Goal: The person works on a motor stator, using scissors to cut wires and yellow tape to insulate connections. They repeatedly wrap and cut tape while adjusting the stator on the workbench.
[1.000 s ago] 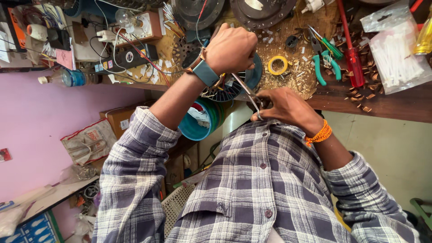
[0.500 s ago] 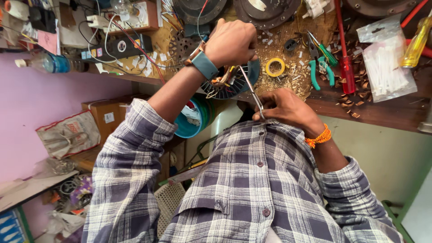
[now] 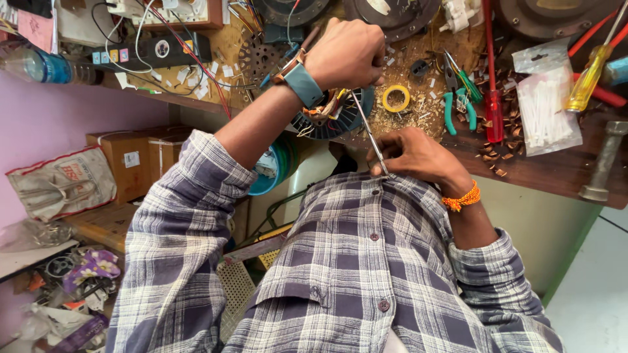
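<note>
Round motor stator (image 3: 333, 114) with copper windings sitting at the near edge of the wooden desk (image 3: 543, 167), mostly tucked under the left hand. Thin metal rod (image 3: 369, 134) running from the stator back toward the chest, slanted, with its near end pinched in the right hand.

Left hand (image 3: 347, 52) curled into a fist right on top of the stator, grip closed, though can't tell exactly what's inside the fingers. Grey-blue watch (image 3: 302, 84) on that wrist. Right hand (image 3: 409, 153) just below the desk edge, close to the plaid shirt (image 3: 353, 261), grip clamped on the rod's lower end. Orange thread band (image 3: 461, 197) on that wrist.

Just beside the stator: yellow tape ring (image 3: 396, 99) lying flat among sawdust-like scraps. A bit further right, green-handled pliers (image 3: 458, 98), then a red-handled screwdriver (image 3: 492, 98) lying lengthwise. Clear bag of white strips (image 3: 546, 108) next to that, and a yellow-handled screwdriver (image 3: 585, 78) partly over it. Hammer (image 3: 602, 163) near the desk's right edge.

Over on the left end, black power strip (image 3: 154, 49) with red and white wires trailing across. Plastic bottle (image 3: 42, 65) lying on its side at the far left. Below the desk: cardboard boxes (image 3: 127, 160) and a white printed sack (image 3: 62, 183) against the pink wall.
</note>
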